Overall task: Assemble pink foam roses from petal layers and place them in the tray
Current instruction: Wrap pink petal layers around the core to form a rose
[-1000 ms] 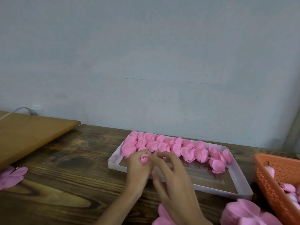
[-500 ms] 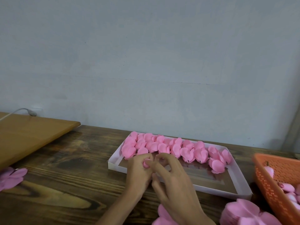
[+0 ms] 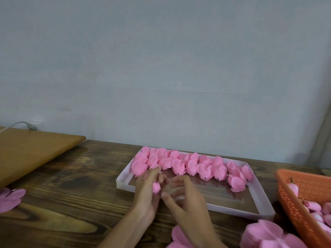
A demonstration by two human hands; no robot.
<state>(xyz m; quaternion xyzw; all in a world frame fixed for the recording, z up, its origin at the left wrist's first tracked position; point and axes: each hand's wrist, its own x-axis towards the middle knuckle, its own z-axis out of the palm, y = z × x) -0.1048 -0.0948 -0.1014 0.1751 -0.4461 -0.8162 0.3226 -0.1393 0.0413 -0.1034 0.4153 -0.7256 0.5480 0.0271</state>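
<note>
A white tray [image 3: 125, 185] on a dark wooden table [image 3: 71, 194] holds rows of finished pink foam roses [image 3: 189, 165] along its far side. An orange basket [image 3: 290, 192] at the right edge contains loose pink pieces [image 3: 313, 206]. Over the tray's near-left corner, the left hand [image 3: 146, 194] grips a small rolled bud [image 3: 156, 187], pale pink and rounded. The right hand [image 3: 186, 201], blurred just beside it, has curled fingers; whether it holds anything cannot be told. Stacked petal layers [image 3: 265, 233] lie near right.

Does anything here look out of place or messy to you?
Mildly. One pink petal layer lies alone far left on the table, away from the petal stack at lower right. In the tray, the rightmost rose sits forward of the tidy row, petals splayed.
</note>
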